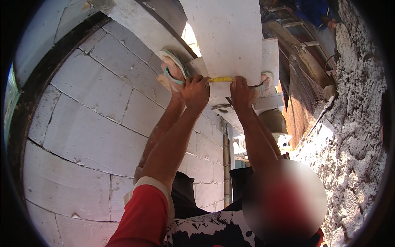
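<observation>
- Head view: your left hand (pixel 196 91) is closed, and its fingers pinch the left end of the yellow measuring tape (pixel 222 79).
- Your right hand (pixel 242 94) is closed too, gripping the tape farther right.
- The tape runs straight between your hands, across the white board (pixel 225 37), near the end closest to you. It starts by the board's left edge.
- Your left foot (pixel 173 72) and right foot (pixel 265 79) are on either side of the board.
- A white block wall (pixel 90 127) is on your left.
</observation>
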`<state>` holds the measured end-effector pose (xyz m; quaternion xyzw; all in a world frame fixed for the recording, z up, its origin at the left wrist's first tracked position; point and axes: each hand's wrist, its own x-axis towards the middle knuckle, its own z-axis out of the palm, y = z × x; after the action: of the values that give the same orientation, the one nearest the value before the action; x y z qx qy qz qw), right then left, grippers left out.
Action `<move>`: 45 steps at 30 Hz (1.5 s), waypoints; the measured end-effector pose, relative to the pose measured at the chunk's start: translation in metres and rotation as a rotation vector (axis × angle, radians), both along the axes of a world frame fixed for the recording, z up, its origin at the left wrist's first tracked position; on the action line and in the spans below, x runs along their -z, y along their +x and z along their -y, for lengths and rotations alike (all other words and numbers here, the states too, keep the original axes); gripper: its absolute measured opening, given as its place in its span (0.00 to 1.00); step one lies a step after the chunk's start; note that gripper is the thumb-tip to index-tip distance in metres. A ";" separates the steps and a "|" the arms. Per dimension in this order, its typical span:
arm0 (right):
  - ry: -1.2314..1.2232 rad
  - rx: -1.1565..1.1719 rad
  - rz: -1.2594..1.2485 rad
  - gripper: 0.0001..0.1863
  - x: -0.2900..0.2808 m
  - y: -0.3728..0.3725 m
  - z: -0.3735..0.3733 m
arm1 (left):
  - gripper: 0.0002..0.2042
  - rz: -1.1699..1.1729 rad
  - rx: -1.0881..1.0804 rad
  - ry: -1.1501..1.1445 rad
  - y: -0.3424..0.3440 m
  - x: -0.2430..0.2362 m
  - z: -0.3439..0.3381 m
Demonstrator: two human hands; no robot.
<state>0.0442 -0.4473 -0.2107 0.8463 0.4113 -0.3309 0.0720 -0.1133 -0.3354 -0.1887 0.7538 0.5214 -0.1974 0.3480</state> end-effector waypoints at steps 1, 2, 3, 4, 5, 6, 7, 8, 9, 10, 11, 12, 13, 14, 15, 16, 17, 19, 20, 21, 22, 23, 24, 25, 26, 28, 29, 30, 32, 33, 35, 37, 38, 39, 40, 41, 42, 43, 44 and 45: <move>-0.022 -0.004 0.000 0.08 0.001 -0.001 0.005 | 0.09 0.019 -0.015 0.059 0.000 0.002 0.005; -0.003 0.004 -0.003 0.08 0.001 -0.002 0.010 | 0.09 0.010 -0.017 0.058 0.000 0.003 0.010; 0.016 0.013 -0.005 0.08 -0.001 -0.002 0.011 | 0.09 0.000 -0.018 0.057 -0.001 0.003 0.015; 0.034 0.023 -0.008 0.08 -0.002 -0.003 0.013 | 0.09 -0.011 -0.018 0.056 -0.002 0.004 0.019; 0.044 0.038 -0.014 0.08 -0.003 -0.004 0.013 | 0.08 0.004 -0.032 0.064 -0.003 0.004 0.022; 0.055 0.052 -0.018 0.07 -0.002 -0.005 0.014 | 0.08 0.020 -0.047 0.074 -0.003 0.006 0.025; 0.067 0.066 -0.022 0.07 -0.002 -0.004 0.015 | 0.08 0.035 -0.062 0.083 -0.004 0.008 0.028; 0.025 0.036 -0.013 0.08 -0.002 -0.004 0.015 | 0.08 0.042 -0.055 0.087 -0.005 0.009 0.030; -0.014 0.007 -0.003 0.09 0.000 -0.004 0.018 | 0.08 0.050 -0.046 0.093 -0.006 0.009 0.029; -0.052 -0.021 0.008 0.10 0.003 -0.005 0.021 | 0.08 0.058 -0.037 0.100 -0.006 0.008 0.029; -0.023 -0.024 0.003 0.10 0.002 -0.005 0.024 | 0.09 0.050 -0.021 0.091 -0.005 0.007 0.029; 0.011 -0.028 -0.001 0.10 0.002 -0.006 0.030 | 0.09 0.042 -0.007 0.088 -0.007 0.008 0.033; 0.044 -0.031 0.001 0.10 0.002 -0.005 0.037 | 0.09 0.039 0.008 0.084 -0.006 0.008 0.035; 0.035 0.000 -0.030 0.10 0.003 -0.006 0.043 | 0.09 0.032 0.006 0.082 -0.005 0.007 0.038; 0.032 0.030 -0.057 0.09 0.009 -0.008 0.050 | 0.08 0.029 0.005 0.085 -0.005 0.007 0.041; 0.031 0.063 -0.083 0.09 0.012 -0.009 0.056 | 0.08 0.028 0.007 0.089 -0.006 0.006 0.044; 0.038 -0.043 -0.066 0.09 0.005 -0.010 0.062 | 0.08 0.033 0.051 0.043 -0.012 0.006 0.048; -0.207 -0.108 -0.157 0.08 -0.020 -0.020 0.096 | 0.08 -0.011 0.140 -0.094 -0.021 -0.006 0.067; -0.453 -0.052 -0.258 0.08 -0.024 -0.025 0.111 | 0.08 -0.050 0.192 -0.183 -0.020 -0.012 0.076; -0.411 -0.029 -0.221 0.08 -0.027 -0.029 0.119 | 0.06 -0.069 0.134 -0.189 -0.023 -0.016 0.091; -0.374 -0.003 -0.199 0.08 -0.028 -0.032 0.125 | 0.08 -0.097 0.119 -0.254 -0.019 -0.027 0.085; -0.322 0.027 -0.225 0.09 -0.031 -0.028 0.116 | 0.09 -0.095 0.092 -0.277 -0.021 -0.038 0.080; -0.263 0.055 -0.244 0.10 -0.036 -0.019 0.097 | 0.09 -0.086 0.065 -0.294 -0.022 -0.043 0.072; -0.201 0.076 -0.260 0.10 -0.044 -0.008 0.077 | 0.10 -0.073 0.034 -0.309 -0.022 -0.046 0.062; -0.216 0.066 -0.247 0.10 -0.055 -0.001 0.057 | 0.17 -0.052 0.008 -0.375 -0.021 -0.046 0.049; -0.241 0.045 -0.197 0.09 -0.076 0.013 0.022 | 0.20 -0.005 -0.053 -0.388 -0.006 -0.057 0.020; -0.136 -0.041 -0.198 0.10 -0.086 0.016 0.008 | 0.21 0.023 -0.079 -0.395 0.002 -0.067 0.005; -0.034 -0.133 -0.185 0.11 -0.096 0.019 0.004 | 0.22 0.054 -0.065 -0.343 0.013 -0.081 -0.012; 0.085 -0.233 -0.247 0.13 -0.120 0.032 -0.015 | 0.24 0.115 -0.054 -0.288 0.038 -0.120 -0.046; 0.101 -0.242 -0.312 0.13 -0.139 0.037 -0.027 | 0.25 0.150 -0.061 -0.284 0.053 -0.143 -0.062; 0.134 -0.062 -0.421 0.14 -0.173 0.049 -0.043 | 0.27 0.314 -0.168 -0.307 0.076 -0.168 -0.078; 0.132 0.293 -0.504 0.20 -0.197 0.064 -0.048 | 0.29 0.572 -0.408 -0.493 0.106 -0.190 -0.077; 0.200 0.427 -0.602 0.23 -0.194 0.062 -0.070 | 0.30 0.650 -0.511 -0.513 0.107 -0.205 -0.091; 0.344 0.691 -0.912 0.26 -0.202 0.058 -0.087 | 0.33 0.731 -0.554 -0.514 0.110 -0.219 -0.100; 0.498 0.979 -1.212 0.28 -0.226 0.060 -0.093 | 0.36 0.797 -0.567 -0.569 0.121 -0.236 -0.102; 0.454 1.057 -1.186 0.29 -0.264 0.072 -0.109 | 0.35 0.868 -0.523 -0.491 0.133 -0.247 -0.103; 0.391 1.137 -1.185 0.30 -0.310 0.075 -0.126 | 0.34 0.916 -0.494 -0.402 0.138 -0.259 -0.100; 0.322 1.250 -1.161 0.31 -0.343 0.076 -0.129 | 0.34 0.959 -0.459 -0.350 0.148 -0.277 -0.090; 0.324 1.120 -1.241 0.30 -0.314 0.085 -0.110 | 0.38 0.988 -0.327 -0.121 0.161 -0.294 -0.081; 0.369 1.024 -1.166 0.30 -0.324 0.083 -0.109 | 0.38 0.970 -0.283 -0.189 0.163 -0.323 -0.083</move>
<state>0.1267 -0.3387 0.1133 0.6188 -0.0090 -0.6389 -0.4570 0.0494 -0.2524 0.1341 0.6459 0.3766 0.1777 0.6398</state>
